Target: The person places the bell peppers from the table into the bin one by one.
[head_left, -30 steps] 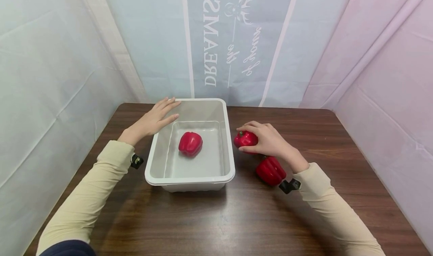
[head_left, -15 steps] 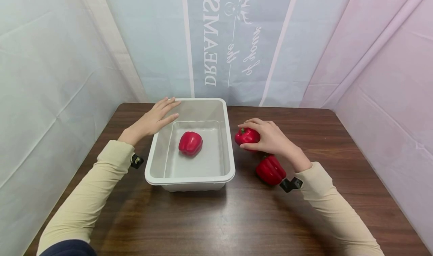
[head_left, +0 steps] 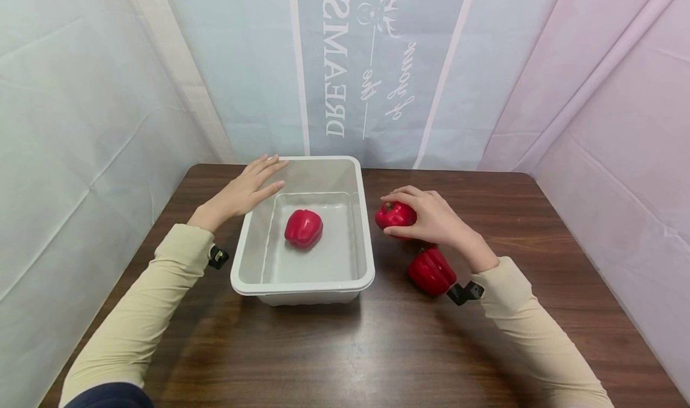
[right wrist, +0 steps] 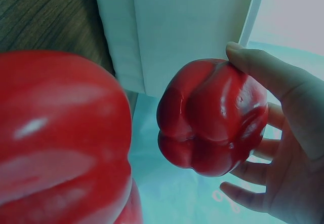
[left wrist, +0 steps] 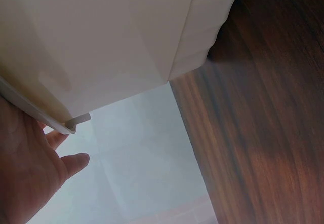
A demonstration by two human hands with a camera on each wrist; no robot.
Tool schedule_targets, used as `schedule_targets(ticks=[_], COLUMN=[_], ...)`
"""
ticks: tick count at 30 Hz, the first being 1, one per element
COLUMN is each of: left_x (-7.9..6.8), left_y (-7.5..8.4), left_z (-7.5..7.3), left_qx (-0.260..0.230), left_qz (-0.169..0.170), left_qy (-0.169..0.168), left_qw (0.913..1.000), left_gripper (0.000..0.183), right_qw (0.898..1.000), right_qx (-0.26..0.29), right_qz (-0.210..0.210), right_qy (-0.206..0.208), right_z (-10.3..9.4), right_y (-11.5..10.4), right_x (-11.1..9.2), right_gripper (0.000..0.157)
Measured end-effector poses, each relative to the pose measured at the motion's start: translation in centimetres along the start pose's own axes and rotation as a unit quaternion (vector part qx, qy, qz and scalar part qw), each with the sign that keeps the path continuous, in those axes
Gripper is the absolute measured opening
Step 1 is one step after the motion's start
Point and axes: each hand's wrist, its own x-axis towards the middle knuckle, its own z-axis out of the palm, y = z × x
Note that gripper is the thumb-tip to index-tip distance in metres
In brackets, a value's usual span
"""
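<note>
My right hand (head_left: pixel 433 216) grips a red bell pepper (head_left: pixel 396 214) between thumb and fingers, just right of the tub. In the right wrist view the lobed underside of this bell pepper (right wrist: pixel 207 117) shows, raised above the table. A second red bell pepper (head_left: pixel 431 271) lies on the table below my right wrist and looms large in the right wrist view. Inside the pale grey plastic tub (head_left: pixel 368 240) lies a third red bell pepper (head_left: pixel 303 229). My left hand (head_left: pixel 242 191), fingers extended, is at the tub's far left rim; the left wrist view shows its palm against the rim.
The tub stands on a dark brown wooden table (head_left: pixel 345 354). Behind the table hangs a pale blue cloth (head_left: pixel 253 66) with mirrored lettering, and white cloth walls (head_left: pixel 81 126) close off both sides. A small black wrist camera (head_left: pixel 465 294) sits near the pepper on the table.
My right hand has moved slightly up and to the right in the head view, carrying the bell pepper. The left hand, the tub and the other peppers stay in place.
</note>
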Motion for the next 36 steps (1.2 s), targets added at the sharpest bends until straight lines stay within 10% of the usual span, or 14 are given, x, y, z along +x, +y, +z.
schedule_targets(ticks=[36], left_x=[0.0], left_y=[-0.1], left_z=[0.2], left_qx=[-0.001], left_qz=[0.006], left_qy=[0.007], left_qw=[1.0], left_gripper=[0.059], right_qw=[0.999], right_qx=[0.008], right_qz=[-0.006], right_qy=[0.032], right_z=[-1.1], right_y=[-0.5], right_x=[-0.1], right_gripper=[0.058])
